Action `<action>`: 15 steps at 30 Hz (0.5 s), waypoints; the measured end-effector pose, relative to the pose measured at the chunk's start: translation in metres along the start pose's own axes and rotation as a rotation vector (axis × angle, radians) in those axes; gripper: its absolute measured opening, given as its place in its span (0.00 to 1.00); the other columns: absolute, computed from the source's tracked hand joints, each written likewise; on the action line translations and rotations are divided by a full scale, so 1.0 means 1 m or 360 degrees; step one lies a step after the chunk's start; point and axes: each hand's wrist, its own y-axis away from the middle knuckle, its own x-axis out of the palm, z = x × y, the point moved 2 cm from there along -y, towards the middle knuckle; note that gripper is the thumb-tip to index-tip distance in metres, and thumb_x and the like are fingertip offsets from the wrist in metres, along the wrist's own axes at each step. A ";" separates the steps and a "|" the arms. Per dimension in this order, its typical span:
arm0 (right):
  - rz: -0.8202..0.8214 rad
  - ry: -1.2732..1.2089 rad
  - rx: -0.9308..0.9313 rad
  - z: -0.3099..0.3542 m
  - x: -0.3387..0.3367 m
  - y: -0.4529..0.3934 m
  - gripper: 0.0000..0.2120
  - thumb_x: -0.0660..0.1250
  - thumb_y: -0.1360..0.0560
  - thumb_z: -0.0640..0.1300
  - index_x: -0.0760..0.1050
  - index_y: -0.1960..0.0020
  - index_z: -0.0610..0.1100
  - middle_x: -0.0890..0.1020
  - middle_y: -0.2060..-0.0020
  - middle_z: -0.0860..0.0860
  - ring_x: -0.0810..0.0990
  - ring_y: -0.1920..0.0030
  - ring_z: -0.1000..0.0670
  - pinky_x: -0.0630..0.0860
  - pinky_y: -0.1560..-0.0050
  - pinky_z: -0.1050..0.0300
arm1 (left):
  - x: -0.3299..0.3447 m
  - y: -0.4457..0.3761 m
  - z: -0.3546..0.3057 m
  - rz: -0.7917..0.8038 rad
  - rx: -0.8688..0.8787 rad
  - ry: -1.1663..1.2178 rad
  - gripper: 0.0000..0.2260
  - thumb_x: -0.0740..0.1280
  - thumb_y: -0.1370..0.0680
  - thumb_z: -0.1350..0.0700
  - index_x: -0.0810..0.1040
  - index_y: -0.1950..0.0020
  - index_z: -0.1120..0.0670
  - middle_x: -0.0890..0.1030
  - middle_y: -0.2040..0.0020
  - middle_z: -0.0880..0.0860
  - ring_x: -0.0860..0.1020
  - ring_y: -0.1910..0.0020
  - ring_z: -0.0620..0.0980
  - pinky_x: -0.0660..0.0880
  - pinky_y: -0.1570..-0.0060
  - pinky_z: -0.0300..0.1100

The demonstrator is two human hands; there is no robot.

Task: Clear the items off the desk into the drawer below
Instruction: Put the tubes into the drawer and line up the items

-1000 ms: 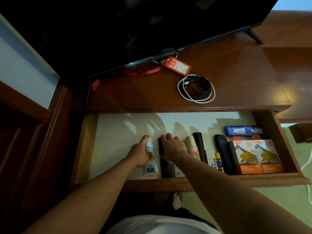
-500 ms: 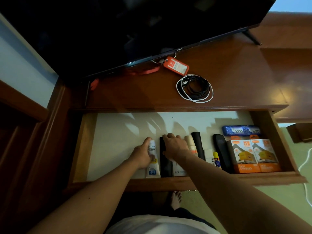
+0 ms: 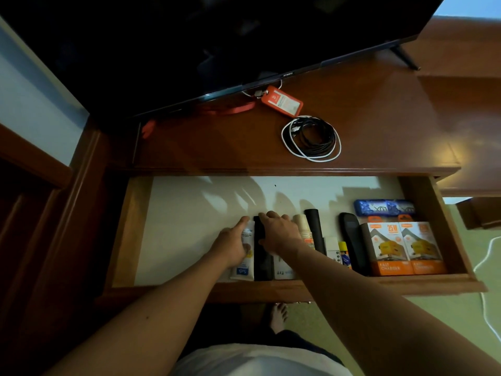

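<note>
Our left hand (image 3: pixel 233 245) lies over a white tube (image 3: pixel 244 263) in the open drawer (image 3: pixel 127 232), thumb stretched forward along the tube's upper end and the other fingers curled loosely over its left side, resting on it rather than clearly pinching it. Just to the right, touching that tube, is a flat black object (image 3: pixel 262 256), and our right hand (image 3: pixel 279 234) sits across it, fingers (image 3: pixel 264 216) close together and pointing toward the drawer's back, palm pressing down; whether they grip anything underneath we cannot tell. Under the right wrist a white packet (image 3: pixel 282 271) shows at the drawer's front edge. Right of our right hand the row goes on: a beige tube (image 3: pixel 303 226), a black cylinder (image 3: pixel 315 229), a small white remote (image 3: pixel 334 249), a yellow-capped item (image 3: pixel 344 253), a dark remote (image 3: pixel 352 240), then two orange charger boxes (image 3: pixel 401 248) with a blue packet (image 3: pixel 385 208) behind them at the far right. To the left of our left hand the drawer's pale lining is bare. Beyond our fingertips, up on the desk (image 3: pixel 379 118), a coil of black and white cables (image 3: pixel 311 138) lies well apart from both hands, and farther back an orange card holder (image 3: pixel 282 101) with its red lanyard (image 3: pixel 230 108) rests at the foot of the dark television (image 3: pixel 189 44). Below the drawer front, a bare foot (image 3: pixel 278 316) stands on the floor.
</note>
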 end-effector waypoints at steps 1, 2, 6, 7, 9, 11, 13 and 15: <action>-0.0002 -0.0012 0.0002 0.000 0.000 0.000 0.34 0.72 0.25 0.50 0.62 0.24 0.49 0.71 0.30 0.47 0.70 0.32 0.38 0.72 0.37 0.41 | 0.002 -0.001 -0.002 -0.0014 -0.0009 -0.0010 0.37 0.68 0.22 0.54 0.51 0.20 0.40 0.76 0.39 0.58 0.77 0.45 0.57 0.77 0.44 0.50; -0.0003 -0.0022 0.0002 0.000 0.001 0.000 0.33 0.72 0.25 0.50 0.63 0.24 0.49 0.71 0.30 0.47 0.70 0.32 0.38 0.72 0.37 0.41 | 0.003 -0.002 -0.003 -0.0024 -0.0019 -0.0004 0.37 0.68 0.22 0.54 0.50 0.20 0.40 0.76 0.39 0.58 0.78 0.45 0.57 0.77 0.44 0.50; -0.0007 -0.0026 -0.0004 0.000 0.002 0.000 0.33 0.72 0.25 0.49 0.62 0.24 0.48 0.71 0.30 0.46 0.70 0.32 0.37 0.73 0.36 0.41 | 0.005 -0.001 -0.001 -0.0055 -0.0064 0.0021 0.37 0.68 0.22 0.54 0.50 0.20 0.39 0.76 0.37 0.57 0.77 0.44 0.56 0.77 0.44 0.50; -0.0008 -0.0029 -0.0004 0.000 0.002 0.000 0.34 0.72 0.25 0.49 0.61 0.24 0.48 0.71 0.30 0.46 0.70 0.32 0.37 0.73 0.36 0.41 | 0.005 -0.001 -0.001 -0.0065 -0.0082 0.0020 0.37 0.68 0.22 0.54 0.50 0.20 0.39 0.75 0.36 0.57 0.77 0.43 0.56 0.77 0.43 0.49; -0.0008 -0.0036 -0.0004 -0.001 0.002 0.001 0.35 0.72 0.25 0.49 0.60 0.23 0.48 0.70 0.29 0.47 0.70 0.32 0.37 0.72 0.36 0.41 | 0.005 0.000 -0.001 -0.0090 -0.0097 0.0021 0.36 0.68 0.22 0.54 0.52 0.20 0.41 0.75 0.34 0.58 0.77 0.41 0.57 0.76 0.42 0.48; -0.0009 -0.0042 -0.0008 -0.002 0.002 0.001 0.35 0.72 0.25 0.50 0.60 0.22 0.48 0.69 0.29 0.47 0.70 0.32 0.37 0.72 0.36 0.41 | 0.005 0.001 -0.001 -0.0096 -0.0106 0.0030 0.36 0.68 0.22 0.54 0.52 0.20 0.41 0.75 0.33 0.58 0.77 0.40 0.58 0.76 0.41 0.49; -0.0009 -0.0045 -0.0014 -0.002 0.003 0.001 0.36 0.71 0.24 0.50 0.59 0.22 0.48 0.69 0.28 0.47 0.70 0.31 0.37 0.72 0.36 0.41 | 0.004 0.003 0.001 -0.0094 -0.0125 0.0029 0.36 0.68 0.22 0.54 0.52 0.20 0.41 0.75 0.33 0.58 0.77 0.40 0.58 0.77 0.41 0.49; -0.0010 -0.0046 -0.0024 -0.002 0.003 0.001 0.36 0.71 0.24 0.50 0.59 0.22 0.48 0.69 0.28 0.47 0.70 0.32 0.37 0.72 0.36 0.40 | 0.002 0.004 0.002 -0.0087 -0.0132 0.0045 0.36 0.69 0.23 0.54 0.54 0.21 0.41 0.77 0.36 0.57 0.78 0.43 0.58 0.78 0.44 0.49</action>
